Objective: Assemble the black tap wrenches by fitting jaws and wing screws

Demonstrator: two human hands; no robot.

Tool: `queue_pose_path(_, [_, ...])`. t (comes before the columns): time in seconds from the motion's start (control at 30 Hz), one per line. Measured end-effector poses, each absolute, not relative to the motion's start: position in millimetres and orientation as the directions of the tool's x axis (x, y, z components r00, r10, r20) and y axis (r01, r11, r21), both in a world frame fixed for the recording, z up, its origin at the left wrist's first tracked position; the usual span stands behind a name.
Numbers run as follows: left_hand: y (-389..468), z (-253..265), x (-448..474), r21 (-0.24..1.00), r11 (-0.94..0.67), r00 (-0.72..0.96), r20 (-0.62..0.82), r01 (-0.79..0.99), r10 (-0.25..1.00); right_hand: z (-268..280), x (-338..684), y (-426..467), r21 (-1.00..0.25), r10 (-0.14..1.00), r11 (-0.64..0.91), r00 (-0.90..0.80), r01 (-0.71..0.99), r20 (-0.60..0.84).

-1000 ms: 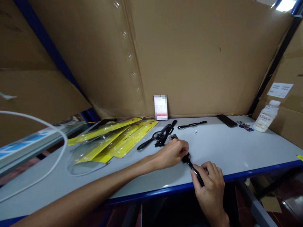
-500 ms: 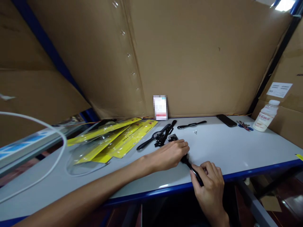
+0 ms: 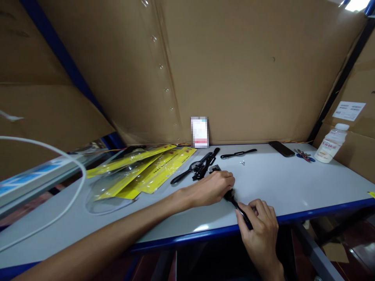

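- Change: left hand [image 3: 213,189] was bunched into a fist over the tool a second ago; knuckles now lower and flatter, wrist in about the same spot.
- Black tool, looks like a spokeshave [image 3: 235,201]: lower centre of the frame, slanting from under the left hand down to the right hand [image 3: 260,230]. Same place as before.
- Right grip: thumb and fingers clamped on the near handle, no visible change.
- Left grip: fingers bent over the tool's far part, tips hidden; can't tell if pinched together.
- Meaning, my read: small finger adjustment at the tool's middle while the right hand steadies it; that step looks unfinished.
- Pile of black tools [image 3: 202,166], centre of the frame just beyond the left hand, unmoved.
- Slim black tool [image 3: 238,153] and small silvery screws [image 3: 242,162] on the tabletop [image 3: 293,183], right of centre, unmoved, apart from both hands.
- Yellow blister packs [image 3: 164,171] left of centre, also unmoved.
- Black phone [image 3: 281,149], keys [image 3: 304,155], bottle [image 3: 331,144]: right side, same layout; only the view nudged slightly.
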State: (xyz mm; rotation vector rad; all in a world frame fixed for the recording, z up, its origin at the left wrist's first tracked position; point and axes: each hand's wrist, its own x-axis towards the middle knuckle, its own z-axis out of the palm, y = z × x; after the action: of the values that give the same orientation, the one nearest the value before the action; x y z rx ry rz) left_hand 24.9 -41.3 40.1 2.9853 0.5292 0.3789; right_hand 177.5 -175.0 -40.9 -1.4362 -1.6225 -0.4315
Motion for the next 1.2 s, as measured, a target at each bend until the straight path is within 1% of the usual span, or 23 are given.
queue_pose_path(0.07, [-39.8, 38.5, 24.4, 0.193, -0.921, 0.896, 0.231, 0.340, 0.379, -41.4, 177.5, -174.9, -0.295, 0.605, 0.267, 0.079, 0.917, 0.792])
queue_pose_path(0.13, [-38.2, 37.6, 23.4, 0.233, -0.911, 0.887, 0.244, 0.339, 0.392, -41.7, 177.6, -175.0, -0.295, 0.606, 0.267, 0.078, 0.918, 0.791])
queue_pose_path(0.37, [-34.2, 41.7, 18.4, 0.308, -0.901, 0.838, 0.364, 0.305, 0.408, -41.9, 177.9, -174.8, -0.304, 0.598, 0.278, 0.083, 0.911, 0.797])
queue_pose_path(0.47, [-33.8, 44.4, 16.6, 0.325, -0.896, 0.820, 0.389, 0.304, 0.420, -42.3, 178.1, -174.6, -0.309, 0.595, 0.284, 0.087, 0.908, 0.799])
queue_pose_path(0.6, [-33.9, 43.8, 16.7, 0.320, -0.898, 0.829, 0.377, 0.302, 0.413, -42.4, 178.2, -174.6, -0.299, 0.591, 0.286, 0.078, 0.910, 0.803])
queue_pose_path(0.83, [-35.4, 38.4, 18.1, 0.300, -0.904, 0.871, 0.295, 0.305, 0.393, -43.0, 178.7, -174.4, -0.293, 0.592, 0.281, 0.075, 0.914, 0.802])
queue_pose_path(0.97, [-36.3, 36.4, 18.6, 0.291, -0.909, 0.879, 0.287, 0.299, 0.381, -42.4, 178.7, -174.4, -0.291, 0.591, 0.285, 0.071, 0.913, 0.804])
queue_pose_path(1.07, [-37.1, 37.3, 19.5, 0.252, -0.916, 0.881, 0.284, 0.312, 0.378, -41.6, 178.7, -174.6, -0.291, 0.591, 0.284, 0.072, 0.914, 0.803])
queue_pose_path(1.2, [-38.6, 39.0, 20.5, 0.163, -0.932, 0.899, 0.257, 0.323, 0.356, -41.2, 178.4, -174.8, -0.296, 0.596, 0.281, 0.075, 0.913, 0.800])
